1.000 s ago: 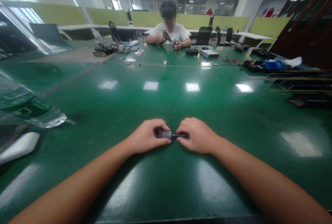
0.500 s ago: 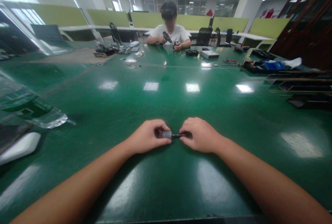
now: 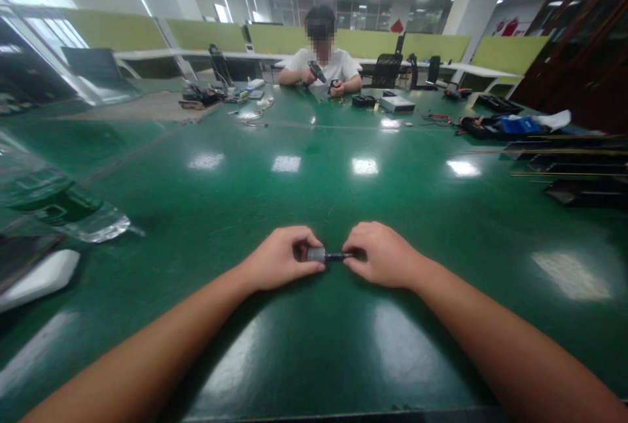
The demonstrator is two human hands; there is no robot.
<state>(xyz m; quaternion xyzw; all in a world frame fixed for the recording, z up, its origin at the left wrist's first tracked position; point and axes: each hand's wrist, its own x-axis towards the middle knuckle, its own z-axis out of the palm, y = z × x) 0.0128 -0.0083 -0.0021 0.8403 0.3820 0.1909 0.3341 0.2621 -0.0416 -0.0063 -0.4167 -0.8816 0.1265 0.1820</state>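
My left hand (image 3: 284, 258) is closed, thumb and fingertips curled round a short grey cylinder (image 3: 316, 254) lying lengthwise across the view. From the cylinder's right end runs a thin dark rod (image 3: 335, 256). The rod's far end goes between the fingers of my right hand (image 3: 375, 255), which is closed on it. Whether rod and cylinder are one piece or two I cannot tell. Both hands rest low over the green tabletop (image 3: 314, 331), with a small gap between them bridged by the rod.
At left are a water bottle (image 3: 69, 204) and a white object (image 3: 44, 279). Black trays (image 3: 583, 191) and a tool bag (image 3: 515, 123) are at right. Across the table a person in a white shirt (image 3: 294, 63) holds a power drill (image 3: 316, 72) and a small dark part.
My right hand has shifted slightly to the right, and more of the dark rod shows between the hands. My left hand keeps its place on the grey cylinder.
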